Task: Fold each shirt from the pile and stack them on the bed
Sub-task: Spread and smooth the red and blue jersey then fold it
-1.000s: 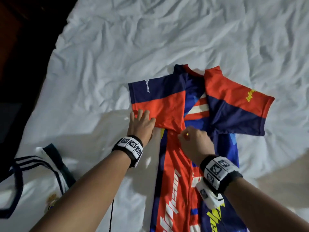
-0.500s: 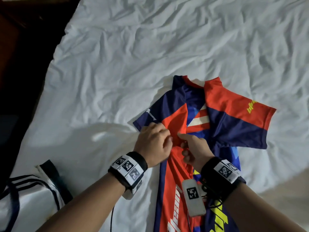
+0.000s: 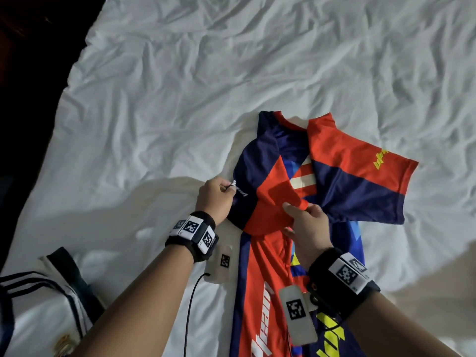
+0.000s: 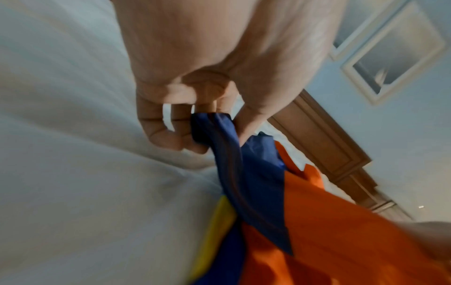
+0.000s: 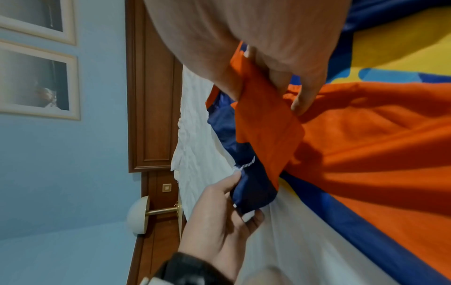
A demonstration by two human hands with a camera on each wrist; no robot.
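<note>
Red-and-navy sports jersey with yellow lettering [image 3: 342, 161] lies on the rumpled white bedsheet [image 3: 180, 86], its left sleeve lifted. Left hand [image 3: 215, 199] pinches the navy sleeve hem between thumb and fingers [image 4: 156, 123]. Right hand [image 3: 307, 228] grips the red part of the same sleeve. White shirt with dark stripes [image 3: 43, 300] lies near the lower-left bed edge, well apart.

A bedroom in a home or hotel: a bed [image 3: 180, 99] with a rumpled white sheet fills the head view, and the right wrist view shows a blue wall [image 5: 61, 173], framed pictures [image 5: 36, 81], a panelled wooden headboard [image 5: 151, 96] and a wall lamp [image 5: 141, 214].
</note>
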